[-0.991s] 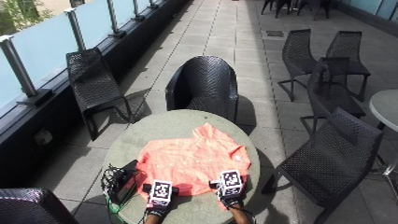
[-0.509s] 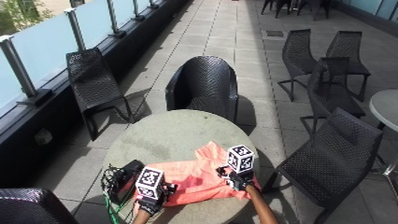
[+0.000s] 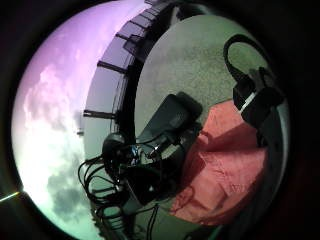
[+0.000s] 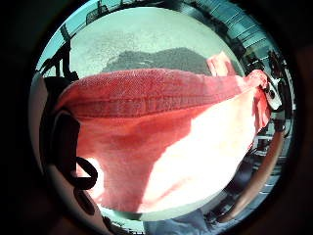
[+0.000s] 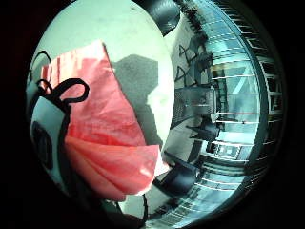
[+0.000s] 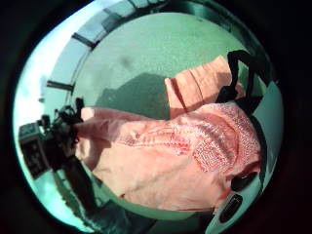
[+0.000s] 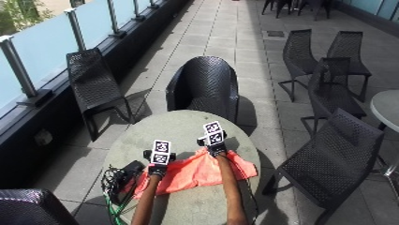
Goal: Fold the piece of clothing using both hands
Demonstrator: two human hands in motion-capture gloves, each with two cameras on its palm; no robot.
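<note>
On the near half of the round grey desk [image 7: 181,126] lies the orange piece of clothing [image 7: 193,172], doubled into a wide low band that runs across the desk in front of the person. Both forearms reach up over it. Left hand [image 7: 158,166], black-gloved, sits at the far edge of the cloth toward its left end; the left thumb side palm view is filled with a raised fold and a stitched hem, so the fingers are pinching that edge. Right hand [image 7: 215,146] is further out over the desk, at the far edge of the cloth near its middle; the right thumb side palm view shows gathered fabric close against the palm, lifted clear of the desk surface and casting a shadow on it, so this hand also grips the clothing. Right end of the cloth lies flat near the desk rim. Beside the left end of the garment, a black box with a tangle of cables [image 7: 120,177] rests on the desk edge, touching or just beside the cloth. Beyond the desk stands a black wicker chair [image 7: 205,86], with more like it on the tiled terrace, and a glass railing [image 7: 37,44] at the left
</note>
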